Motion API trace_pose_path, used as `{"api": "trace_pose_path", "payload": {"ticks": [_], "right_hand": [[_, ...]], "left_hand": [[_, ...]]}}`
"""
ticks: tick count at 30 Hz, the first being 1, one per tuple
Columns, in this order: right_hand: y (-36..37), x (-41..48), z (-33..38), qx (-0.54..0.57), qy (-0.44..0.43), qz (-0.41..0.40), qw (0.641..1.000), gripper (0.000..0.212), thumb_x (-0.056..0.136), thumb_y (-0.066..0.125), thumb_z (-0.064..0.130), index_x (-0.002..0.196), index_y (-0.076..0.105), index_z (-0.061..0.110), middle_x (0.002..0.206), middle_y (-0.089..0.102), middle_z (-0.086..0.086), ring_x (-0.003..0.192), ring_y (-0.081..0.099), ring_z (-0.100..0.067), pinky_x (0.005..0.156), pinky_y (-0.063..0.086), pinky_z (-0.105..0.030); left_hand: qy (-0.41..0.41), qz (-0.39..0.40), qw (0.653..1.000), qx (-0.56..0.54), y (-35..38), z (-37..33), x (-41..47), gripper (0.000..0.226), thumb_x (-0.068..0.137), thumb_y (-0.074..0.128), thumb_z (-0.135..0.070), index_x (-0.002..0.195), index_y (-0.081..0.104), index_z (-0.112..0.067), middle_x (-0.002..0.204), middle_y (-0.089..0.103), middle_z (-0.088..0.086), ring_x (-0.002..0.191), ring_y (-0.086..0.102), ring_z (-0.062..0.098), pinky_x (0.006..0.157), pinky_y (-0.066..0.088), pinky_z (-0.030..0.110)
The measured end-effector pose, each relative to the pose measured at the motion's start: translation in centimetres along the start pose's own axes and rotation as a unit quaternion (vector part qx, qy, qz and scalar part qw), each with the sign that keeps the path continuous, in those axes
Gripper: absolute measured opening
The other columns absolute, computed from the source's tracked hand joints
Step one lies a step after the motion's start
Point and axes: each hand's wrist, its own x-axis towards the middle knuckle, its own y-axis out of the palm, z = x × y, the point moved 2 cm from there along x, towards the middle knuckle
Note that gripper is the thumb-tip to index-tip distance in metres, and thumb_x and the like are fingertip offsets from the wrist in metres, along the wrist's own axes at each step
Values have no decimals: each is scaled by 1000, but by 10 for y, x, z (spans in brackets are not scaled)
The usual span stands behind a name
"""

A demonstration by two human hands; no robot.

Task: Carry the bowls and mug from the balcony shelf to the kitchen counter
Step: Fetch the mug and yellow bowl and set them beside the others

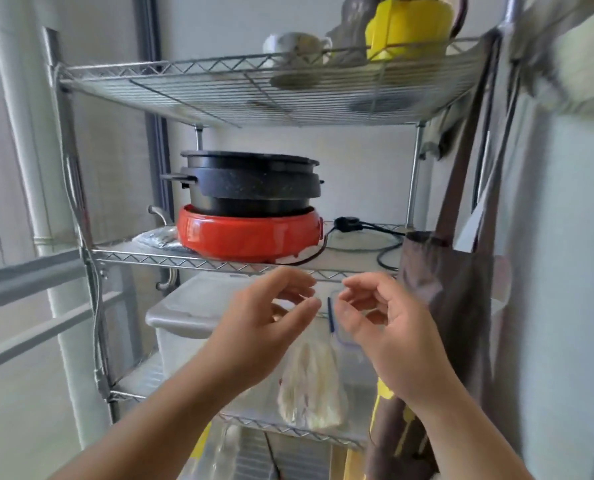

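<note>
A white mug [297, 48] with a handle on its right stands on the top tier of a wire shelf [171, 69], seemingly on stacked bowls whose undersides [293, 81] show through the wire. Both of my hands are raised in front of the middle tier, well below the mug. My left hand [264, 323] is empty, fingers curled and apart. My right hand [385, 327] is also empty with fingers spread, a short gap between the two hands.
A yellow container [409, 27] and a brown object sit right of the mug. The middle tier carries a black pot [250, 183] on a red cooker base [250, 233] with a cord. Below are a plastic box [184, 317] and a bag. A brown tote [451, 306] hangs right.
</note>
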Motion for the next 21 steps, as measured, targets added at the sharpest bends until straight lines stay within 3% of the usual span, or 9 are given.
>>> {"api": "trace_pose_path", "payload": {"ticks": [4,9,12,14,18,21], "right_hand": [[-13,51,30,-10,-71,-36,997,24,79,67,46,100,65,34,92,71,12,87,69,-8,74,55,-16],[-33,125,63,-37,-126,-81,988,21,79,69,46,97,65,35,87,71,12,82,68,-1,70,53,-13],[-49,169,82,-65,-147,-119,980,20,79,72,42,95,65,31,79,68,13,73,64,5,66,49,-10],[-59,193,94,-97,-150,-141,974,20,80,73,41,93,66,27,75,67,14,69,63,5,66,51,-15],[-78,231,122,-170,-140,-213,952,29,75,72,48,87,69,22,75,68,12,76,68,-10,71,55,-30],[-81,254,139,-244,-132,-269,922,32,73,68,51,76,65,19,66,61,11,72,62,-17,56,43,-24]], "left_hand": [[61,-22,998,14,-8,-24,51,25,82,61,-46,100,65,-28,91,71,-13,89,68,6,70,53,17],[102,-50,992,56,-29,-56,123,26,81,60,-41,102,67,-26,91,71,-13,89,64,-4,70,50,8],[128,-86,982,106,-47,-72,171,18,83,63,-35,96,68,-24,86,69,-15,84,63,-5,69,47,6],[134,-106,974,148,-57,-80,202,10,83,65,-33,88,69,-24,79,68,-18,77,64,-5,67,48,10],[127,-165,949,237,-71,-94,260,21,79,63,-38,74,69,-18,69,69,-4,71,64,21,62,50,29],[106,-178,914,348,-71,-105,298,29,76,59,-40,70,67,-13,62,61,3,69,58,30,53,40,30]]}}
